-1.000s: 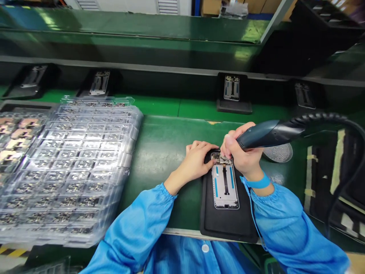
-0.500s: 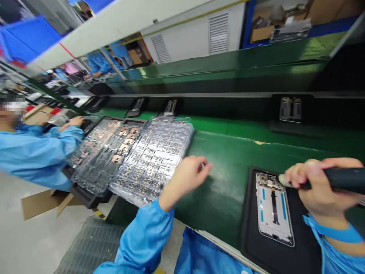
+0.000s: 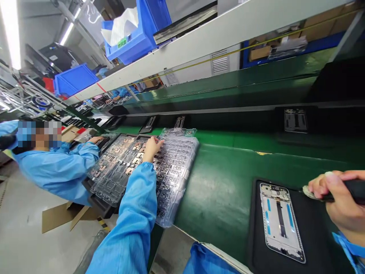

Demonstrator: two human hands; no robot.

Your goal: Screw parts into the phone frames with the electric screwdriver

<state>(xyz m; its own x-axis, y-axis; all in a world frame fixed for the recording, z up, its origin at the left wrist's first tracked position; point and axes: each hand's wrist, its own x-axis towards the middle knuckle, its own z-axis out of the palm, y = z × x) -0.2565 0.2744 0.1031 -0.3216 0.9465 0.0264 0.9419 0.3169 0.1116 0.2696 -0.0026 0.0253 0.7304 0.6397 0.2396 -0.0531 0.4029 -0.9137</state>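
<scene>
My left hand is over the upper left part of a clear plastic tray filled with small circuit boards. Its fingers are pinched together, and whatever is between them is too small to make out. At the right edge, my right hand is wrapped round a thick black-handled tool; a pale blunt piece shows at the fingertips. Left of that hand, an opened phone frame with blue strips and a dark ribbon cable lies on a black mat.
Beside the clear tray stands another tray with copper-coloured parts. A co-worker in blue sits at the left. Behind the bench runs a green conveyor carrying phone frames on black pads. A shelf with blue bins crosses above.
My left hand has moved left and away from me, from the bench beside the clear tray to over it. My right hand, with the tool, has drawn right, away from the phone frame.
</scene>
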